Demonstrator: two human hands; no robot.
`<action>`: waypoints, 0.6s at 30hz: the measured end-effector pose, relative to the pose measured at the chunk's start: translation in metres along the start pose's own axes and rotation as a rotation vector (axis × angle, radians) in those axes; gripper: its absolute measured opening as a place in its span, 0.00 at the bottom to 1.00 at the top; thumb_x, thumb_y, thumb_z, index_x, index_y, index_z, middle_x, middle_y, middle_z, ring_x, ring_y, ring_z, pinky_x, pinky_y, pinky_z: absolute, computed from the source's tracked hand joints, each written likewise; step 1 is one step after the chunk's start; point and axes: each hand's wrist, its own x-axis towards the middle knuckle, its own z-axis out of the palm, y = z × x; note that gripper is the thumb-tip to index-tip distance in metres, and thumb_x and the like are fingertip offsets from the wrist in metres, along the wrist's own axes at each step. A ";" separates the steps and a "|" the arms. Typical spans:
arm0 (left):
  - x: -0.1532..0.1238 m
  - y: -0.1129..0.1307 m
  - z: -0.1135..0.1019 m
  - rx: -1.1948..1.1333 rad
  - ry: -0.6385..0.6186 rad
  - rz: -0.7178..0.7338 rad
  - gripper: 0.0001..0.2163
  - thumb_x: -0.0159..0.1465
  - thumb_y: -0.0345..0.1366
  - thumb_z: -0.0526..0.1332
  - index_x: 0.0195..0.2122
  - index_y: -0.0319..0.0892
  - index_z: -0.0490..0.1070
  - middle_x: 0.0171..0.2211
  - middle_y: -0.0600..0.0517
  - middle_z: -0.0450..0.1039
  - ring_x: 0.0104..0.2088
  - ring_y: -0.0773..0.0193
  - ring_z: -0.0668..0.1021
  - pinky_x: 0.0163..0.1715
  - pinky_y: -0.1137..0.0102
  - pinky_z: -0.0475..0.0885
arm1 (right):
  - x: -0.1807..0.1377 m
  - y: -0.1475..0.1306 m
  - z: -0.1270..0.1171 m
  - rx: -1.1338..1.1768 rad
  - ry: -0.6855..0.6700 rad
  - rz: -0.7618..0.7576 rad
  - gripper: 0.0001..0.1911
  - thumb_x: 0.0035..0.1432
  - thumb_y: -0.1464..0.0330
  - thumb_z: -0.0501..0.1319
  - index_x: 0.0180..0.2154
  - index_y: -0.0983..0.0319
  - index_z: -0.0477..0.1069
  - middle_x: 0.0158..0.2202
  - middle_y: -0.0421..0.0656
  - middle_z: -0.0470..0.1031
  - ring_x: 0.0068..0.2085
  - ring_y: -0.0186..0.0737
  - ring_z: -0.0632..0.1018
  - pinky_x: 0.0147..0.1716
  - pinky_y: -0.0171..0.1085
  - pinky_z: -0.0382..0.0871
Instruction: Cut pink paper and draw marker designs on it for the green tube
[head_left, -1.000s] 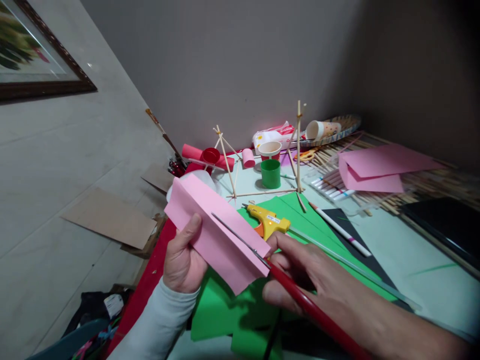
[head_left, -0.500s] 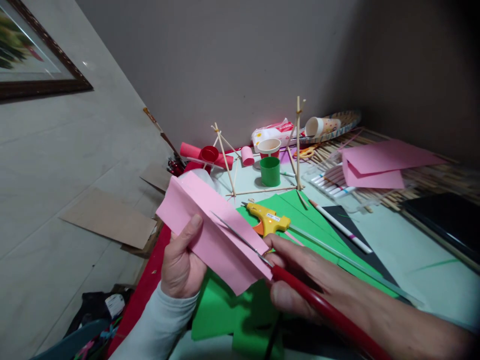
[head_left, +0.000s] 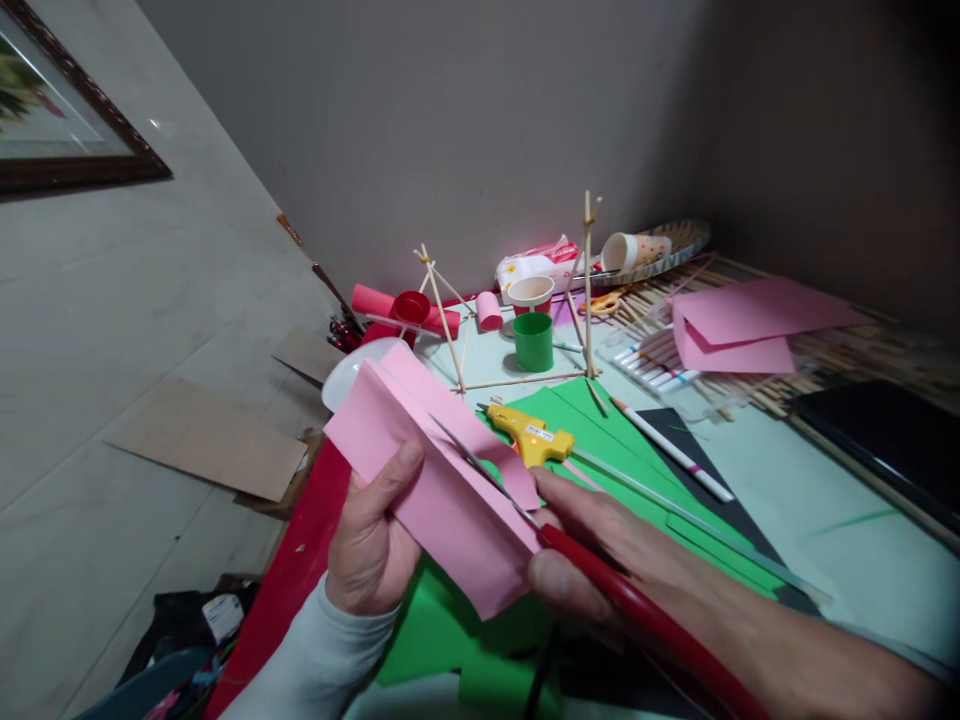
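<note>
My left hand grips a folded pink paper sheet, thumb on top, holding it up over the table. My right hand is closed round red-handled scissors. Their thin metal blades lie along the pink sheet, partway into it. Green paper sheets lie under both hands, and a yellow glue gun rests on them just beyond the scissors' blades.
A stick frame stands mid-table behind a green cup. Pink sheets and a marker set lie right, a white pen nearer. Red rolls, paper cups and cardboard sit behind and left.
The scissors' blades have advanced further along the pink sheet. My left hand has tilted the sheet slightly, and the view has shifted a little to the right.
</note>
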 end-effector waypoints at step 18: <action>0.003 -0.001 0.001 -0.054 0.049 -0.046 0.21 0.55 0.26 0.74 0.51 0.41 0.80 0.41 0.47 0.86 0.37 0.56 0.87 0.37 0.70 0.84 | 0.007 0.007 0.008 0.103 0.023 -0.021 0.12 0.60 0.58 0.65 0.36 0.58 0.69 0.28 0.38 0.75 0.27 0.35 0.70 0.26 0.33 0.63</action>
